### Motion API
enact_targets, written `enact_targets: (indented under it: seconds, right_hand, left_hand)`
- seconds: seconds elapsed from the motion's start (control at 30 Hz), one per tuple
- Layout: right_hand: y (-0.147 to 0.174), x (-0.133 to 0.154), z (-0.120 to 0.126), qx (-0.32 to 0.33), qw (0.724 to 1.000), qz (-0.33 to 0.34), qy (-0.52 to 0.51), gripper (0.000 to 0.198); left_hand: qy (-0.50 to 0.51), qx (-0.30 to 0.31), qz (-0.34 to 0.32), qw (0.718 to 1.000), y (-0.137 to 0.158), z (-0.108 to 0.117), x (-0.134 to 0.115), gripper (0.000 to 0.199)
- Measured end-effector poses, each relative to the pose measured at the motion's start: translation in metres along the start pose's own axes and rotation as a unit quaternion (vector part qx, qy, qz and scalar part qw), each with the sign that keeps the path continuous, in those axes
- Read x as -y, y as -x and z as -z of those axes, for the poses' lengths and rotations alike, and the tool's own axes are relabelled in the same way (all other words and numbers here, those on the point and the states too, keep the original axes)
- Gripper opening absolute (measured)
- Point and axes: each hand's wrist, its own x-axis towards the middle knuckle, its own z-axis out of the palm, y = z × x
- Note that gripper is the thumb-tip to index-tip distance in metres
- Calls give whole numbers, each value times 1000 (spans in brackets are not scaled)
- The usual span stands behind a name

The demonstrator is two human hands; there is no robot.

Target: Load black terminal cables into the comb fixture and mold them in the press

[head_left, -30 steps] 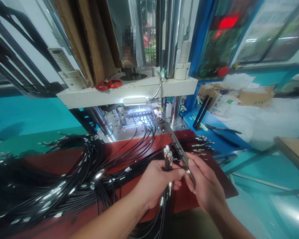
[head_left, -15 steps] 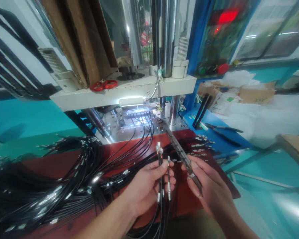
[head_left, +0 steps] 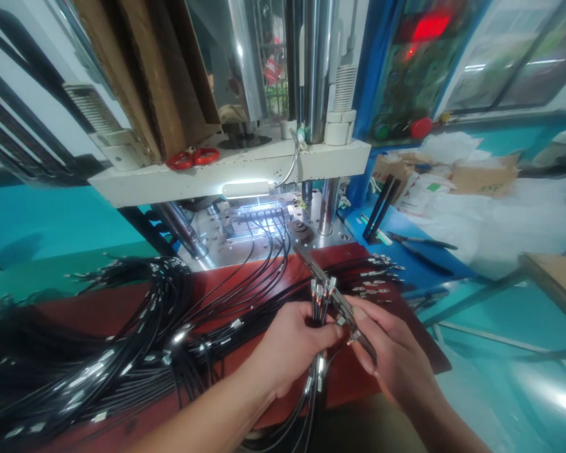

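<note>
Thin black cables [head_left: 316,309], tipped with bright silvery terminals, stand bunched in the left hand [head_left: 287,346], its fingers closed round them above the red bench [head_left: 351,377]. Beside it, the right hand [head_left: 393,352] has its fingers curled around a narrow, dull grey metal bar [head_left: 310,267], slanting.

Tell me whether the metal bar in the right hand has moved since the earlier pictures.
Yes, leftward: the far end of the metal bar, earlier right of the bolt on the press base plate, now sits just below it in view.
</note>
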Motion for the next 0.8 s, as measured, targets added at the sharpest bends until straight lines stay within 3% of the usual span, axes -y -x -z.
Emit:
enact_targets:
  seconds: [0.23,0.57,0.8]
  right_hand:
    - [-1,-4,0,6,1000,4,6,54]
    - [3,0,0,30,992,36,120,53]
    - [3,-2,-1,43,997,20,63,53]
  left_hand:
    - [-40,13,2,999,0,0,0,13]
    - [-34,18,19,999,-3,2,-1,12]
    - [3,29,15,999,-1,10,0,18]
